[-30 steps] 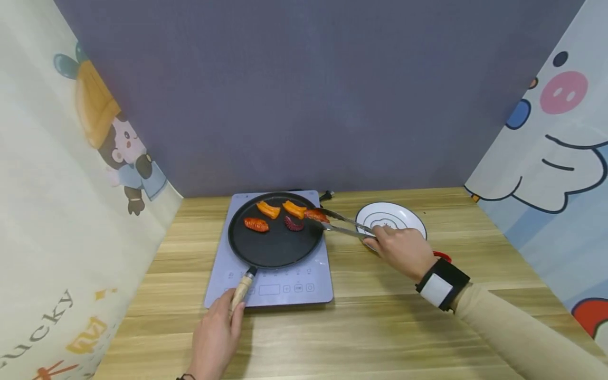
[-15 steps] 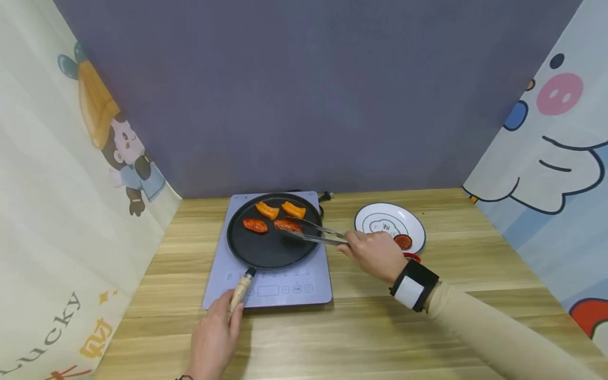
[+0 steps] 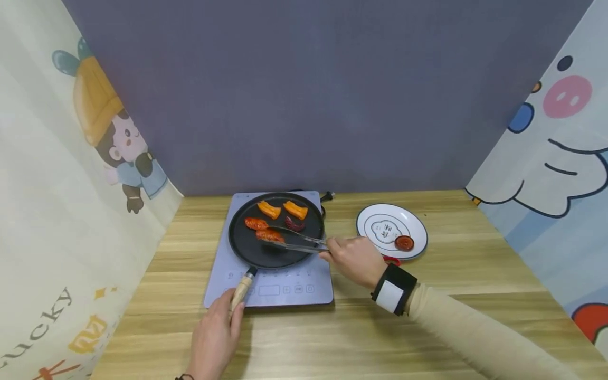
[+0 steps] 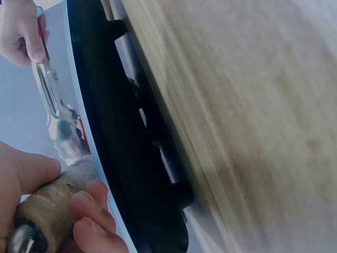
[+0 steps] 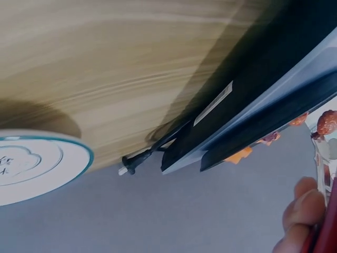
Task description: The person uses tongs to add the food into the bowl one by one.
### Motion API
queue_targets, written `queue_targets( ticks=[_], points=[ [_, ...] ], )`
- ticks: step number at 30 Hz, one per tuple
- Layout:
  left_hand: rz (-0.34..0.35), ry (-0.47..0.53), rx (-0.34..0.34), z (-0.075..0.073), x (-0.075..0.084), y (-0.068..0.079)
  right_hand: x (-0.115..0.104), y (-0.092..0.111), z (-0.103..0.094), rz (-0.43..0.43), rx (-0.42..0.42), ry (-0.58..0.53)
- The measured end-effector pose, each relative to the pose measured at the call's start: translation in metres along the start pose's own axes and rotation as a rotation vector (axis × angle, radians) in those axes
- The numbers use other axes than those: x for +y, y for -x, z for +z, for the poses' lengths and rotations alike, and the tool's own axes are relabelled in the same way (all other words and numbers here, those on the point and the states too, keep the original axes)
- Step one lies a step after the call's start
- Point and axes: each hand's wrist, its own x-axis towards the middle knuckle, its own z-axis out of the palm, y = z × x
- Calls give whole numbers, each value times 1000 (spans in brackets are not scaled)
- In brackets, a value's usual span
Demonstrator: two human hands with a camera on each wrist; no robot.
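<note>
My left hand (image 3: pixel 216 335) grips the wooden handle (image 3: pixel 241 292) of a round black frying pan (image 3: pixel 252 254), which sits on a pale induction cooker (image 3: pixel 218 291). Metal tongs (image 3: pixel 304 247) with red handle ends (image 3: pixel 392 260) are in my right hand (image 3: pixel 357 258). Their tips lie around a scored red piece resembling a chicken wing (image 3: pixel 269 236), low over the pan. A similar red piece (image 3: pixel 255 224) lies right beside it. Farther back are two orange strips (image 3: pixel 269 209) and a purple tentacle-like piece (image 3: pixel 294 224). The left wrist view shows thumb and fingers round the handle (image 4: pixel 50 205).
Right of the cooker stands a white plate (image 3: pixel 368 219) with a dark rim, bearing one round reddish-brown piece (image 3: pixel 404 243). A black cord with a plug (image 3: pixel 328 196) lies behind the cooker. A grey wall (image 3: pixel 309 105) closes off the wooden table's back.
My right hand has moved left with the tongs, bringing the red piece from the pan's right edge to beside the other red piece. My left hand stays on the handle.
</note>
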Motion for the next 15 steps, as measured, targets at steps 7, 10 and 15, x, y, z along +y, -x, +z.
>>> queue_targets(
  ticks=[7,10,15],
  points=[
    [-4,1,-3,-1,1,-1,-8,-5,6,-5,-13,20],
    [-9,-1,-5,-1,1,-1,-12,-8,9,-1,-28,17],
    [-7,-2,0,-1,1,-1,-19,-12,11,17,-48,6]
  ],
)
